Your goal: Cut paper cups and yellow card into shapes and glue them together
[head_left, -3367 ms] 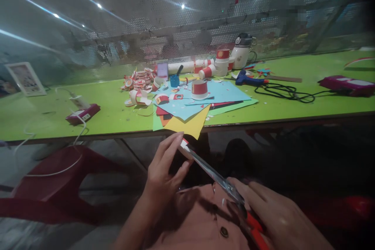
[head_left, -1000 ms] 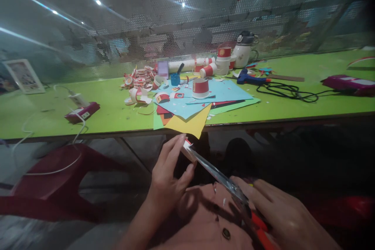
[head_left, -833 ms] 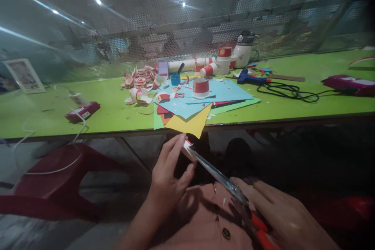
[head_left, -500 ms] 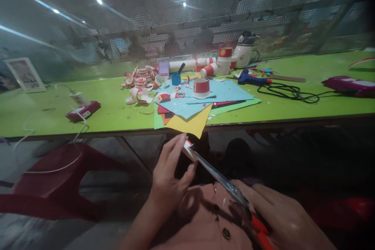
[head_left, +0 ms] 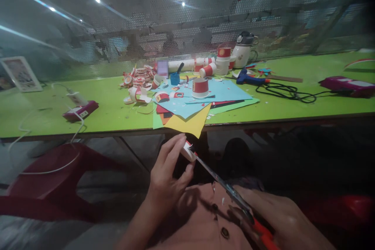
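Observation:
My left hand (head_left: 168, 172) pinches a small white piece with a red edge (head_left: 188, 152), which looks like paper cup card, between thumb and fingers. In my right hand (head_left: 272, 207) is a pair of scissors (head_left: 221, 183) with red handles, partly hidden by the hand. The blade tips reach the right side of the card piece. Both hands are above my lap, in front of the table edge. A red and white paper cup (head_left: 200, 87) stands upside down on the light blue paper (head_left: 231, 90) beyond them.
The green table (head_left: 123, 115) bears a pile of cut cup pieces (head_left: 140, 76), more paper cups (head_left: 223, 62), a blue glue gun (head_left: 249, 79) with a black cord and a white jug (head_left: 241, 52). Yellow paper (head_left: 190, 121) overhangs the front edge. A dark red stool (head_left: 49, 179) stands at left.
The scissor blades have drawn closer together at the card piece. The left hand keeps its hold with little movement. The view has shifted slightly.

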`<state>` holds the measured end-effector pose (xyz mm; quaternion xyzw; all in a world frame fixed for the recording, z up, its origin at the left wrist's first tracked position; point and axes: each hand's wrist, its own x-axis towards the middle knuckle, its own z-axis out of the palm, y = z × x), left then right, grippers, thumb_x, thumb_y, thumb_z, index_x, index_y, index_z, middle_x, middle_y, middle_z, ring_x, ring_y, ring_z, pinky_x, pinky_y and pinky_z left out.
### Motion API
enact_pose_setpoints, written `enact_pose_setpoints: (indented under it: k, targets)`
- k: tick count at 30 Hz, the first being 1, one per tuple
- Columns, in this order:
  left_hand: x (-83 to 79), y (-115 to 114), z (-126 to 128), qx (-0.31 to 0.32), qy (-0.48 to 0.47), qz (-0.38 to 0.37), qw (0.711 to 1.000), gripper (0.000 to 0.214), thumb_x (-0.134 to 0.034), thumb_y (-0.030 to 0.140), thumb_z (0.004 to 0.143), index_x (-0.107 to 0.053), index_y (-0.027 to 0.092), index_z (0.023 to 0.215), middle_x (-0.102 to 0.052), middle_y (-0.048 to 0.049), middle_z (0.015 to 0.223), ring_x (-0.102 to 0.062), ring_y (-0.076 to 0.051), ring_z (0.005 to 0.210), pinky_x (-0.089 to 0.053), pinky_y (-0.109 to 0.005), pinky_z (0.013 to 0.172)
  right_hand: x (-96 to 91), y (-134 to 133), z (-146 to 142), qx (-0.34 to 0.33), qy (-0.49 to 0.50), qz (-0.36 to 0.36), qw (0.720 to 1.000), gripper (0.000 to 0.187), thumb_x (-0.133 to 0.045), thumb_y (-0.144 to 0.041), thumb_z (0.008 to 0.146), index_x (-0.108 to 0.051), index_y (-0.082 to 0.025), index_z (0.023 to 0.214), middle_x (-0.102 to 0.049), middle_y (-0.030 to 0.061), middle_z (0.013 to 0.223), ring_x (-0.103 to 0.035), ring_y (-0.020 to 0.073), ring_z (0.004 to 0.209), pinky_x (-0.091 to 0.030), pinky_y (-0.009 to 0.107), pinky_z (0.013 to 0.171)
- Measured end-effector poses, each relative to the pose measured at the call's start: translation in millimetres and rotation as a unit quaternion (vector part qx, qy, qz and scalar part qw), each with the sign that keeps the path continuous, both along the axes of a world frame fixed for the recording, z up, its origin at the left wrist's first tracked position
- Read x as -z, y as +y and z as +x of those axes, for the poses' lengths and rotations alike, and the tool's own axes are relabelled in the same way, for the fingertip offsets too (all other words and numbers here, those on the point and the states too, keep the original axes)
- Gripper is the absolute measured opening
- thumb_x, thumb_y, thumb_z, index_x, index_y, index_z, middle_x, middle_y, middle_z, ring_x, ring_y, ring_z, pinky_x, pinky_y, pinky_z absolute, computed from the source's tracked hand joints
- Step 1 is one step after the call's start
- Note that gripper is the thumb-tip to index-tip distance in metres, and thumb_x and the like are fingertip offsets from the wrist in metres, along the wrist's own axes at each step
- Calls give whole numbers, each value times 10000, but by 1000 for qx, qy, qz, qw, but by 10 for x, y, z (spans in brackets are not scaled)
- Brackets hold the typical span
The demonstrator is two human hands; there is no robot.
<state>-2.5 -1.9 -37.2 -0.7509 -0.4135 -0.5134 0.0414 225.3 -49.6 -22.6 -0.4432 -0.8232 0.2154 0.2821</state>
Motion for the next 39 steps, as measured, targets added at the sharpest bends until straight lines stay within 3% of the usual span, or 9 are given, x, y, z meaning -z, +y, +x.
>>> enact_pose_setpoints:
  k: [4, 7, 12, 16, 20, 24, 26, 34, 39]
  targets:
    - [-13, 3, -17, 3, 3, 4, 1000, 586, -617, 7, 710, -488, 144, 1265, -553, -118, 1236, -530, -226, 1142, -452, -367, 988, -64, 39, 9, -39, 46, -146, 987, 316, -622, -338, 796, -679, -240, 1091, -721, 67, 1040, -681, 249, 932, -545, 287, 806]
    - [-13, 2, -28, 1, 11, 4, 1000, 575, -611, 8, 712, -491, 146, 1258, -555, -113, 1229, -532, -223, 1138, -453, -359, 986, -123, 67, -22, -63, 78, -198, 975, 273, -565, -335, 848, -689, -245, 1074, -726, 59, 1028, -689, 236, 897, -553, 281, 781]
    - [10, 7, -49, -2, 33, -6, 999, 574, -601, 19, 724, -478, 161, 1267, -547, -109, 1232, -522, -218, 1147, -443, -348, 994, -132, 71, -63, -57, 95, -209, 972, 257, -559, -348, 845, -716, -236, 1016, -739, 58, 957, -696, 243, 870, -563, 284, 760]
    - [4, 18, -103, -11, 25, -25, 999, 555, -606, 31, 728, -494, 172, 1252, -549, -106, 1219, -524, -216, 1135, -441, -346, 985, -46, 89, 68, -7, 115, -207, 971, 255, -584, -358, 824, -722, -247, 1006, -750, 30, 814, -710, 225, 729, -581, 250, 657]
    - [-44, 9, -153, 23, -40, -106, 993, 516, -637, 77, 729, -531, 191, 1221, -569, -92, 1182, -540, -219, 1108, -449, -352, 968, 53, 108, 228, 52, 154, -202, 966, 256, -652, -350, 765, -727, -249, 988, -742, 35, 756, -714, 229, 685, -585, 224, 584]
    - [-94, -29, -146, 158, -182, -235, 942, 486, -609, 114, 780, -502, 220, 1242, -543, -95, 1235, -538, -220, 1131, -470, -353, 953, 125, 70, 196, 74, 194, -204, 957, 285, -613, -417, 786, -721, -244, 985, -718, 44, 705, -701, 217, 623, -579, 227, 527]
    - [-113, -52, -136, 192, -244, -270, 911, 469, -606, 121, 792, -503, 230, 1236, -547, -94, 1246, -536, -220, 1143, -455, -355, 971, 125, 59, 141, 73, 189, -200, 959, 306, -592, -444, 797, -713, -251, 1001, -709, 43, 696, -694, 211, 613, -579, 232, 539]
    - [-103, -74, -169, 242, -359, -280, 857, 468, -652, 121, 767, -544, 262, 1200, -545, -82, 1286, -551, -229, 1134, -470, -325, 928, -27, 167, 54, 24, 82, -159, 984, 329, -596, -396, 809, -696, -203, 1056, -726, 93, 960, -687, 271, 900, -556, 304, 799]
    - [-75, -25, -221, 319, -406, -310, 798, 430, -671, 181, 757, -549, 245, 1164, -567, -117, 1258, -595, -258, 1064, -518, -333, 816, -2, 173, 33, -37, 19, -129, 991, 308, -558, -313, 849, -664, -206, 1118, -709, 92, 1029, -689, 217, 879, -535, 273, 828]
